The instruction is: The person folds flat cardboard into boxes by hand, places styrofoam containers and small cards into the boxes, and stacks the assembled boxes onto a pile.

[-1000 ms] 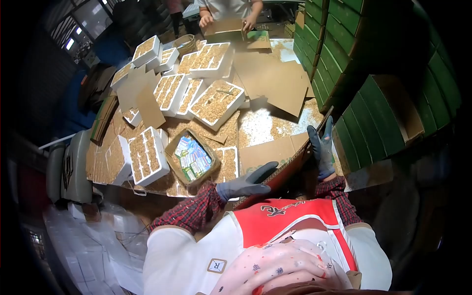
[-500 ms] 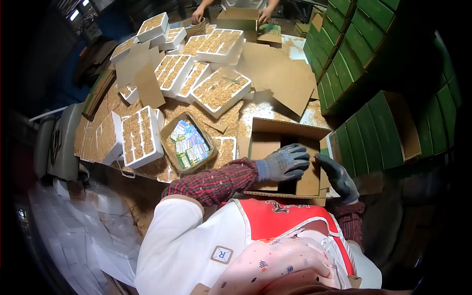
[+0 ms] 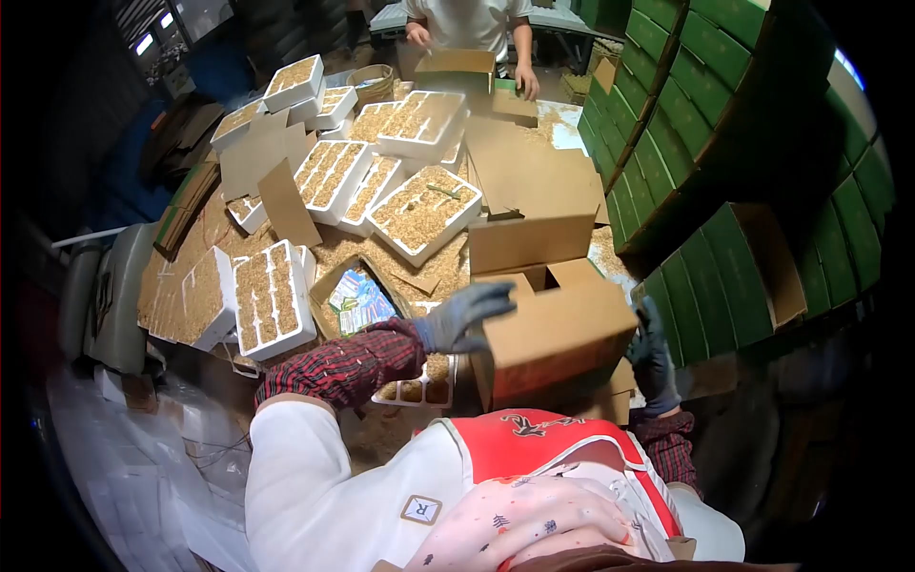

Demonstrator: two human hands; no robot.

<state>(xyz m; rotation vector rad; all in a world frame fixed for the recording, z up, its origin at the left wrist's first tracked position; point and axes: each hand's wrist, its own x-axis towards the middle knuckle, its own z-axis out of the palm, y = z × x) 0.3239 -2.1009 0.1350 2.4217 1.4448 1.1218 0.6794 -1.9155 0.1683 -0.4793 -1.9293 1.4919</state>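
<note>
An open cardboard box [image 3: 562, 324] stands at the table's near edge in front of my body, its flaps raised at the far side. My left hand [image 3: 467, 316], in a grey-blue glove, is at the box's left side with its fingers apart, holding nothing. At the box's right side is my right hand [image 3: 655, 357], gloved too, its fingers extended along the cardboard. Left of the box, a container [image 3: 410, 303] holds colourful packets [image 3: 358, 300]. White foam trays [image 3: 424, 212] filled with light brown shavings lie beyond it.
Green boxes [image 3: 667, 124] are stacked high at the right, with more green boxes [image 3: 724, 276] standing nearer. Flat cardboard [image 3: 534, 172] lies beyond the box. Across the table a person [image 3: 467, 24] has their hands at another box [image 3: 456, 71]. Clear plastic wrap [image 3: 143, 477] is at the lower left.
The cardboard, tilted edge-on and then lying open toward me, now stands upright as a box. My left hand has moved out of it to its left side.
</note>
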